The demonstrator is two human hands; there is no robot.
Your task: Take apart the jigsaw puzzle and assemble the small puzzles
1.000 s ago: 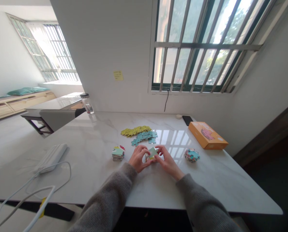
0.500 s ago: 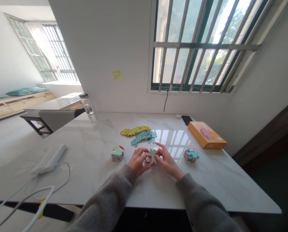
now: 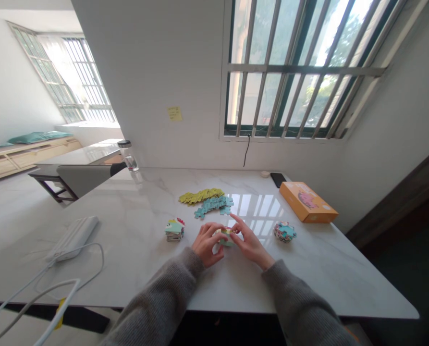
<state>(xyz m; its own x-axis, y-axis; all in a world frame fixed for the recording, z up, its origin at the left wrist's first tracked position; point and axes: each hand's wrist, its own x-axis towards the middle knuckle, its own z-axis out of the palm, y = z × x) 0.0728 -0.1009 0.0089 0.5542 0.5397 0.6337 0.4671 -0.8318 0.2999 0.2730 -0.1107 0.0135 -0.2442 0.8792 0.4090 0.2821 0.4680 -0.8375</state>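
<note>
My left hand [image 3: 207, 244] and my right hand [image 3: 250, 243] meet over the marble table, both pinching a small pale green and yellow jigsaw piece [image 3: 226, 236]. Much of that piece is hidden by my fingers. Left of my left hand stands a short stack of jigsaw pieces [image 3: 174, 230]. Right of my right hand lies a small heap of multicoloured pieces [image 3: 285, 231]. Ahead of my hands are joined blue jigsaw pieces [image 3: 214, 205] and a strip of yellow-green pieces [image 3: 201, 195].
An orange box [image 3: 308, 202] and a black phone [image 3: 278, 179] sit at the table's far right. A white power bank [image 3: 73, 238] with cables lies at the left. A clear bottle [image 3: 128, 156] stands at the far corner, beyond which a chair back shows.
The piece has turned from upright to flatter between my fingers and dropped slightly lower. My right hand's fingers have shifted over it. The view has moved slightly.
</note>
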